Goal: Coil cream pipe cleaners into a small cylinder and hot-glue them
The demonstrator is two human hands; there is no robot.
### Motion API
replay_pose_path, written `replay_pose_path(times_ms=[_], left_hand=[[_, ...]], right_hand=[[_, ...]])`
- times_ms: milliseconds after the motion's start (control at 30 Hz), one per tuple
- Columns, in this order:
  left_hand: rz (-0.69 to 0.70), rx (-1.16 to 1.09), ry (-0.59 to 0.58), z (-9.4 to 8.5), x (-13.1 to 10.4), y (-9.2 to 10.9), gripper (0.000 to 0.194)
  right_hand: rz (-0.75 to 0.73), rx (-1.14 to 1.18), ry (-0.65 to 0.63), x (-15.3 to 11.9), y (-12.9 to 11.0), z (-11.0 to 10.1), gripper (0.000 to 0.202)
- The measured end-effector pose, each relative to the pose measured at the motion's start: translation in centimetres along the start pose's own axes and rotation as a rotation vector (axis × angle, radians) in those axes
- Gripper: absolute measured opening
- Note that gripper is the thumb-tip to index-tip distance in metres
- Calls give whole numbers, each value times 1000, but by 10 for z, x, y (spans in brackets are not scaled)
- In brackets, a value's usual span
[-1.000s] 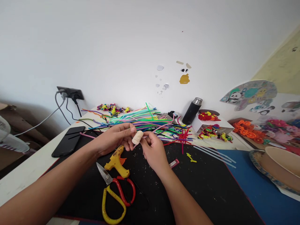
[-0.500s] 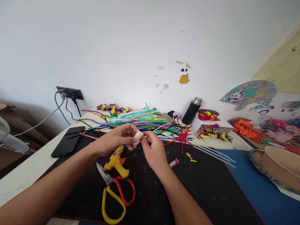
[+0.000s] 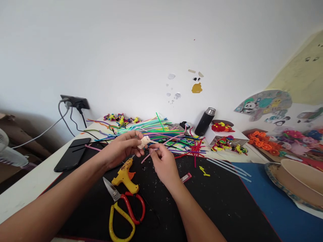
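Observation:
Above the black mat, my left hand (image 3: 121,148) is closed around a small cream coil of wound pipe cleaner (image 3: 143,142). A short loose end sticks out of the coil to the right. Pinched fingers of my right hand (image 3: 164,163) are at that loose end. A pink strand (image 3: 145,158) shows just below the right fingertips; whether it is held or lies behind cannot be made out. Below my hands lie a yellow glue gun (image 3: 126,176) and scissors (image 3: 122,205) with one red and one yellow handle, blades apart.
Behind my hands spreads a heap of colourful pipe cleaners (image 3: 143,126). A black phone (image 3: 73,154) lies at left, a black bottle (image 3: 205,121) stands at back right. Clear glue sticks (image 3: 229,169), yellow bits (image 3: 204,171) and a round tray (image 3: 275,178) are at right.
The hands have drawn slightly apart. The cream coil has tilted and moved a little left and up with my left hand, and its loose end now shows. The view has shifted slightly.

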State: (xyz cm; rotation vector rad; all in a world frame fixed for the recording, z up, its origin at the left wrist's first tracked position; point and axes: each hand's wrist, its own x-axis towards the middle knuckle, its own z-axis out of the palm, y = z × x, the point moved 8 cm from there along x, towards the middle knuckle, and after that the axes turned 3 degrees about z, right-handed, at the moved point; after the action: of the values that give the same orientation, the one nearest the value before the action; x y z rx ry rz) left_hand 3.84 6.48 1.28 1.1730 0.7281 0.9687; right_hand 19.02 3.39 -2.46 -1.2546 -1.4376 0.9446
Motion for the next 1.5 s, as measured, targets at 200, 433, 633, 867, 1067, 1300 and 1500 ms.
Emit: replay_pose_path(times_ms=[200,433,633,867,1067,1300,1500], left_hand=[[2,-79,49,-3,0,2,19],[52,-96,164,-16,4,9,17],[115,-137,242,-32,10,10,23],[84,-150,197,-25,10,9,16],[43,-207,190,-27,13,2,9],[-19,-280,221,-32,16,-4,12],[21,-301,163,-29,13,0,13]], right_hand=[[44,153,-45,0,6,5,31],[-1,170,-42,-1,-1,3,44],[-121,-62,-105,-9,-13,10,30],[-284,-431,-318,-28,-23,41,29],[-374,-595,-451,-38,-25,64,35],[-348,-620,-514,-41,-24,67,45],[-309,-746,-614,-48,-12,80,51]])
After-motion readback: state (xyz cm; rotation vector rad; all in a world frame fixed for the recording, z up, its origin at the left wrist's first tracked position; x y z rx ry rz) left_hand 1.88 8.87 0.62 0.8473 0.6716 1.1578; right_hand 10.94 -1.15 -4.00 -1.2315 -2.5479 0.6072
